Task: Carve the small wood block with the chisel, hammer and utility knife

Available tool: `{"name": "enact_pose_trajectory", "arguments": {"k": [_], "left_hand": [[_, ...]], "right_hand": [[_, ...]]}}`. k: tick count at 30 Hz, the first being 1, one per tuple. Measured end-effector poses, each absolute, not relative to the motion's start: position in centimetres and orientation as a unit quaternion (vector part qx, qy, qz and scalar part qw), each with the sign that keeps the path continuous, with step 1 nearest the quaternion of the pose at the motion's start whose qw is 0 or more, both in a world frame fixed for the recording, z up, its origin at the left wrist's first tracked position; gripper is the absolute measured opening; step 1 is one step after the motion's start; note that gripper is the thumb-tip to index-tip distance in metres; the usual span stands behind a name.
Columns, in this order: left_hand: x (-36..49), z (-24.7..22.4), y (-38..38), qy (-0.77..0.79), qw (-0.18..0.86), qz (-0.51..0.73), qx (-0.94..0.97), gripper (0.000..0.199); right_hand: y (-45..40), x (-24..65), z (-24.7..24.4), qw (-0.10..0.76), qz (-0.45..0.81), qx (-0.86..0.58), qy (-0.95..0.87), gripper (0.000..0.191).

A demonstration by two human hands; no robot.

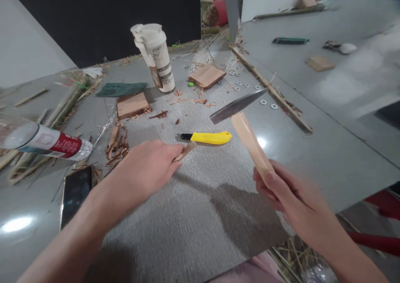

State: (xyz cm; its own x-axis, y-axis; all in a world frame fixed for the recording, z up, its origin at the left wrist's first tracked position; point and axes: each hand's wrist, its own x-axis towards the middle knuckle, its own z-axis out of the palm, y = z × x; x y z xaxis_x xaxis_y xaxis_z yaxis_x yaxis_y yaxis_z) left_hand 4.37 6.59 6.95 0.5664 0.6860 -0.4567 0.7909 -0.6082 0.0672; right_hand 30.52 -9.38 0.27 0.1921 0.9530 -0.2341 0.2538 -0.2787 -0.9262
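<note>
In my right hand (281, 187) is a hammer (250, 139), gripped by its pale wooden handle. Its dark metal head points up and away, above the table. My left hand (150, 164) pinches a short, thin wooden piece (187, 150) between thumb and fingers, with most of that piece hidden by the hand. Just beyond my left fingertips, a yellow utility knife (211, 138) with a black tip lies flat on the grey table (193, 216). Neither hand touches the knife.
Wood blocks (133, 104), shavings (117, 145) and several metal washers (263, 102) lie about. A white cup (159, 62) stands at the back. Leftward are a plastic bottle (59, 143) and a phone (75, 195). A long wood strip (275, 93) lies to the right.
</note>
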Motion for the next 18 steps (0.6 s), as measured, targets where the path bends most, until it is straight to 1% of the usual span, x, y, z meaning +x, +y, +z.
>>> {"name": "enact_pose_trajectory", "arguments": {"k": [6, 12, 18], "left_hand": [[4.03, 6.67, 6.91, 0.417, 0.145, -0.162, 0.883, 0.019], [3.73, 6.54, 6.95, 0.415, 0.163, -0.151, 0.882, 0.02], [3.78, 6.67, 6.89, 0.406, 0.135, -0.166, 0.889, 0.022]], "right_hand": [[-8.67, 30.63, 1.42, 0.485, 0.431, -0.641, -0.409, 0.048], [-8.74, 30.75, 0.53, 0.453, 0.451, -0.651, -0.409, 0.05], [-8.78, 30.68, 0.72, 0.45, 0.439, -0.651, -0.425, 0.05]]}}
